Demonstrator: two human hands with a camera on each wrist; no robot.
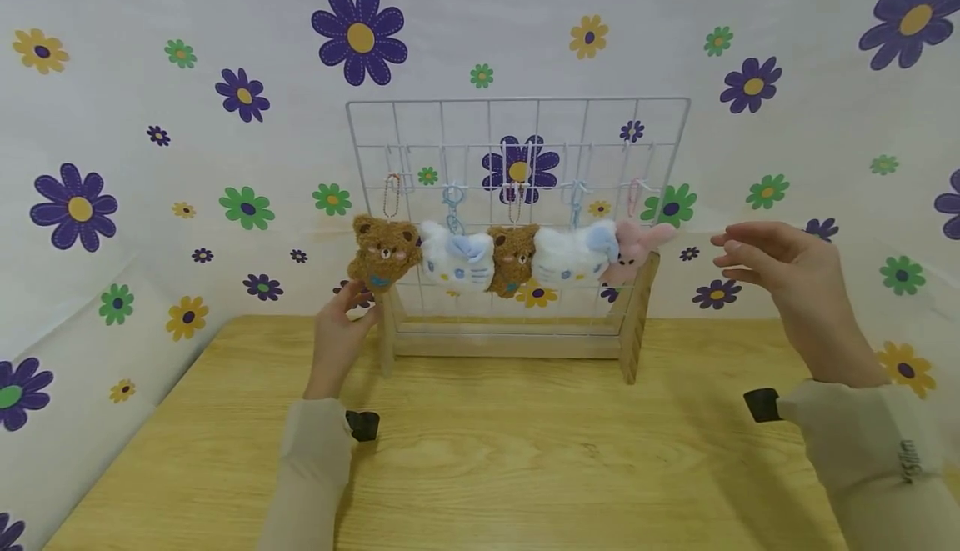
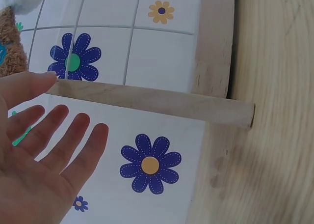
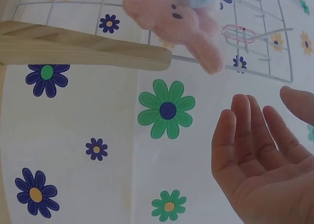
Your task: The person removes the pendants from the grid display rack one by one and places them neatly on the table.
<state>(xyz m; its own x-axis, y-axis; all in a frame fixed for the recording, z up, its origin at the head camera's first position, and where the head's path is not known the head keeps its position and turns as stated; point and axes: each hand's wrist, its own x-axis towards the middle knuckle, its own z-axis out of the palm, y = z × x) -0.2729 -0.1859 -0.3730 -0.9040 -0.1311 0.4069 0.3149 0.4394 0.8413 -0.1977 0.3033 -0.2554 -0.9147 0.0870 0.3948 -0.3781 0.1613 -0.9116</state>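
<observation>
My left hand (image 1: 341, 334) is beside the left wooden leg of a display rack, just below a brown bear plush keychain (image 1: 384, 247). In the left wrist view its fingers are spread and the thumb tip is right at the wooden leg (image 2: 142, 97). To the right of the rack, my right hand (image 1: 806, 288) is raised with fingers loosely bent and nothing in them. Nearest to it hangs a pink plush keychain (image 1: 633, 249) with a long ear. Between them hang a white cat plush (image 1: 453, 263), another brown bear plush (image 1: 513, 257) and a second white cat plush (image 1: 566, 257).
The rack's white wire grid (image 1: 490, 102) stands on a wooden base (image 1: 510, 346) near the back of the wooden table (image 1: 510, 443). Hooks on the grid carry the plush chains. Behind is a white cloth (image 1: 487, 9) printed with flowers.
</observation>
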